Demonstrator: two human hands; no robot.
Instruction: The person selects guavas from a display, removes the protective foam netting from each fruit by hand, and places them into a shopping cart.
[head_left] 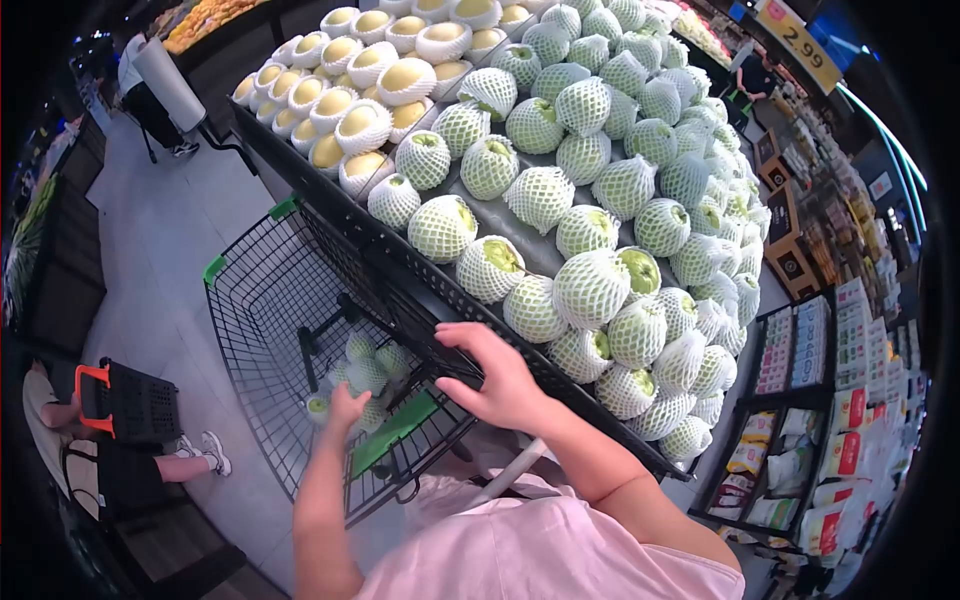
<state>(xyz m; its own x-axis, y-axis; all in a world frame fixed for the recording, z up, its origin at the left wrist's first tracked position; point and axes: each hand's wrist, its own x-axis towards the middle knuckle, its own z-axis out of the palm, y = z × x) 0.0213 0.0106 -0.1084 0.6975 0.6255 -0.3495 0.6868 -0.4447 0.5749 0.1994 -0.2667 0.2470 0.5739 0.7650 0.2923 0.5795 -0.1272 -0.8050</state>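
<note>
My left hand [345, 407] reaches down into the shopping cart [250, 300], its visible fingers apart beside green, guava-like fruits [366, 374] in white foam nets. One more netted fruit [318, 406] lies just left of that hand. My right hand [500, 378] is open over the cart's right side, near the edge of the fruit stand [430, 285], with nothing in it. Many netted green fruits [592, 288] are piled on the stand above it. Whether my left fingertips touch any fruit is hard to make out.
Yellow fruits [363, 125] in white foam sit at the stand's far left. A person with a black basket [130, 403] is at the left; another person [145, 90] stands farther back. Shelves of packaged goods [790, 455] line the right. The cart has a green handle [395, 433].
</note>
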